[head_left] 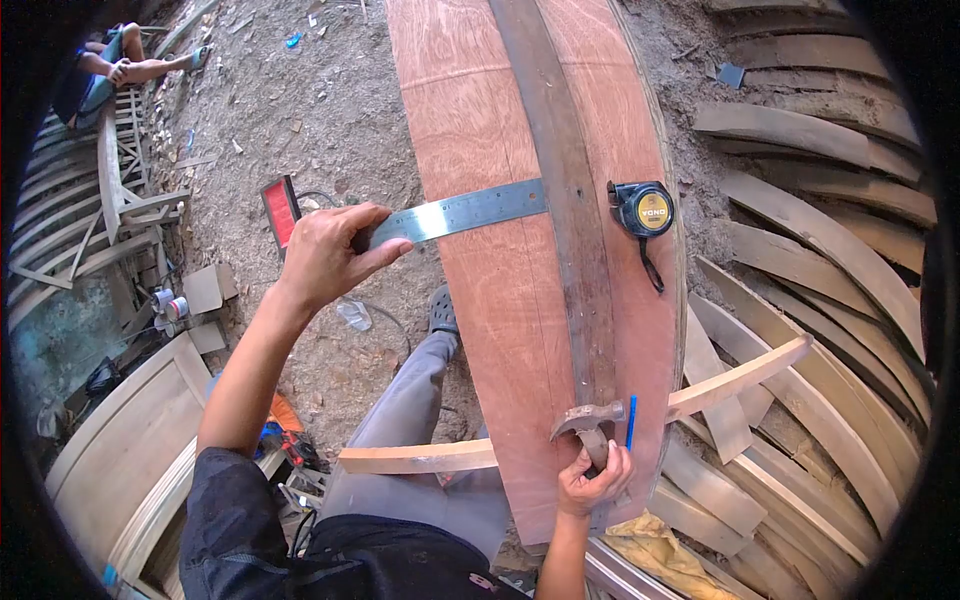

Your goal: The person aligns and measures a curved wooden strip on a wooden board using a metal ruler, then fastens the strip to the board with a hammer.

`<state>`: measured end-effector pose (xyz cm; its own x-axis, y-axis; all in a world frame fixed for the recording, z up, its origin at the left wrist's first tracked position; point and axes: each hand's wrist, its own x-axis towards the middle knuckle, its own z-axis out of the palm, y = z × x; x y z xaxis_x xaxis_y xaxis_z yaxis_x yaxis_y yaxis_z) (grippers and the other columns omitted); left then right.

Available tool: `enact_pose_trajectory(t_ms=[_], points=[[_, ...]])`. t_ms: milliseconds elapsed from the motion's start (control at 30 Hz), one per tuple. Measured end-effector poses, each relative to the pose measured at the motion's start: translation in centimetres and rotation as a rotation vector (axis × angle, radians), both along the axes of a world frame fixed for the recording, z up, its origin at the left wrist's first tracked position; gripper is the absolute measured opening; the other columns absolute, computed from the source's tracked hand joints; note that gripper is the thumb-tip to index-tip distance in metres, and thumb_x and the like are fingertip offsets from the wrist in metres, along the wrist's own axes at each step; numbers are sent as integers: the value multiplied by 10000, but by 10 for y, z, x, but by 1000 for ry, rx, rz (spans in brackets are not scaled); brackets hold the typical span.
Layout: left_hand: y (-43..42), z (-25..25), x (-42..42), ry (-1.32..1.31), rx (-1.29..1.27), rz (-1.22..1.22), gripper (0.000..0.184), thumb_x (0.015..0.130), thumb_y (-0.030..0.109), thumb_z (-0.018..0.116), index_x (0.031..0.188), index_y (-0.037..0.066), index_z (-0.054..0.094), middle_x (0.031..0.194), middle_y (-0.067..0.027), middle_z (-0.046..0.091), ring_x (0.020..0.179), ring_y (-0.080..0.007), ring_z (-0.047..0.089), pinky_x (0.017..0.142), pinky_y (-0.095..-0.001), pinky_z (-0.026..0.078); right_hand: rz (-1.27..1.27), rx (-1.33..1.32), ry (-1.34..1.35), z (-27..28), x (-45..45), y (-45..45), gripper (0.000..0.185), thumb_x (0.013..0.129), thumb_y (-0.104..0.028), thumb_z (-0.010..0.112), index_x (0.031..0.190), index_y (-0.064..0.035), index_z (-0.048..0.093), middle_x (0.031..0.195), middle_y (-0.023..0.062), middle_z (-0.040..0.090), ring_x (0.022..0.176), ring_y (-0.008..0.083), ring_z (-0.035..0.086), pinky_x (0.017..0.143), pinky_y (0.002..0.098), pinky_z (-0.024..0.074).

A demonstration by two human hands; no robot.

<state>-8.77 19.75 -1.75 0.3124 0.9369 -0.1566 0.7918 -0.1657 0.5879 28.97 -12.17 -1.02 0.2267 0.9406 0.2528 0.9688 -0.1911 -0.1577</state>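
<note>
My left hand [335, 250] grips one end of a steel ruler [465, 210], which lies across the reddish plywood panel [460, 120] with its far end at the dark wooden strip [560, 130]. Near the panel's lower end, my right hand [597, 480] is closed around the handle of a hammer [588, 418], whose head rests over the strip. Just right of the hammer head is a blue pen [632, 422]. A black and yellow tape measure [650, 210] sits on the panel's right part. Under the panel runs a curved wooden piece [740, 378], sticking out on both sides.
Many curved boards [800, 235] are stacked on the right. A red-faced object [281, 212] lies on the dusty ground. At the upper left a person [125, 65] sits by wooden frames. A pale wooden panel [125, 430] leans at the lower left.
</note>
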Motion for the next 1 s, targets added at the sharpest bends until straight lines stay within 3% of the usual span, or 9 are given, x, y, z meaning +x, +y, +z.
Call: enact_pose_trajectory(t_ms=[667,1000], points=[[1,-1,0,-10,12,-22,424,885,369,891,1048,-4,770,802,-144,705,679,-262,698,645,-376,541,8,-2,-14,1,0,2,479,1111,-438,565,1231,17,658,1068,207,656,944,418,654,809,547,529],[2,0,0,-26,-17,-11,408,890,359,888,1037,-2,767,830,-168,736,720,-293,736,677,-383,564,-6,-7,-11,-1,-1,-2,469,1105,-438,585,1244,7,643,1111,217,646,989,424,649,829,558,528]])
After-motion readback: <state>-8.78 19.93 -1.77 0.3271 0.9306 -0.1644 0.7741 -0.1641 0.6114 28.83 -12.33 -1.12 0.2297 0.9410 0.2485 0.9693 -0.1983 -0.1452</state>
